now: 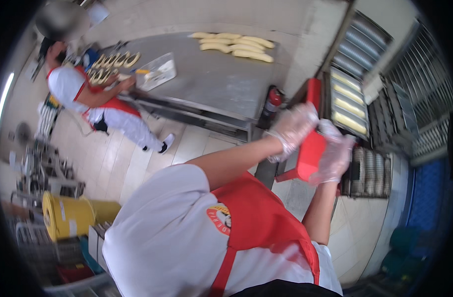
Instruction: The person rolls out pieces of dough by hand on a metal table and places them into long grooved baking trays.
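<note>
Both my hands wear clear plastic gloves and are raised close together in front of me. My left hand has its fingertips toward the far side, smeared by motion. Beside it, my right hand is blurred too, with loose, shiny glove plastic around its fingers. Whether either hand grips anything cannot be made out. Behind and below them stands a red plastic chair, partly covered by the hands. Just past my right hand, long pale dough rolls lie in a dark metal baking tray.
A steel table stands ahead, with pale dough rolls at its far end and a clear plastic tub. A co-worker works at its left. A fire extinguisher, a yellow bin and ridged baking pans stand around.
</note>
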The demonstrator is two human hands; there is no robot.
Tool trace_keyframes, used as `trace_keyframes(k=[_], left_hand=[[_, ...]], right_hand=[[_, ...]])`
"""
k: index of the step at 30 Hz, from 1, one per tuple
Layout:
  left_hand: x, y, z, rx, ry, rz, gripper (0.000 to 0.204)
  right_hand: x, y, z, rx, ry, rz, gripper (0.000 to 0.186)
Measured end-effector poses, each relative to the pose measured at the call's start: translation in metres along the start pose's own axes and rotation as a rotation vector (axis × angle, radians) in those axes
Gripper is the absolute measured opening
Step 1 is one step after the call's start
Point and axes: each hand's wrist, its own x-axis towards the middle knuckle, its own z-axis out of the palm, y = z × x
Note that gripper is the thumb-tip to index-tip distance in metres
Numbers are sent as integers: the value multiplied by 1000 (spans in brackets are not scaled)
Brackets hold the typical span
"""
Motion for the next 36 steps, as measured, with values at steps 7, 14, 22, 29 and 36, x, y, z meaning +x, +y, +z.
trace_keyframes(k=[7, 14, 22, 29, 36], left_hand=[[11, 27, 57, -107, -69, 264, 71], [89, 15, 116, -387, -162, -304, 70], [121, -151, 167, -673, -60, -290, 36], [91, -195, 165, -407, -27, -453, 21], [393, -48, 119, 323, 274, 567, 41]], right_hand=[[-52, -8, 35, -47, 113, 422, 77], [-58, 15, -31, -658, 147, 126, 63], [-56, -27, -126, -396, 752, 271, 22], [-149, -57, -244, -713, 1098, 354, 28], [-82, -70, -318, -988, 999, 157, 22]])
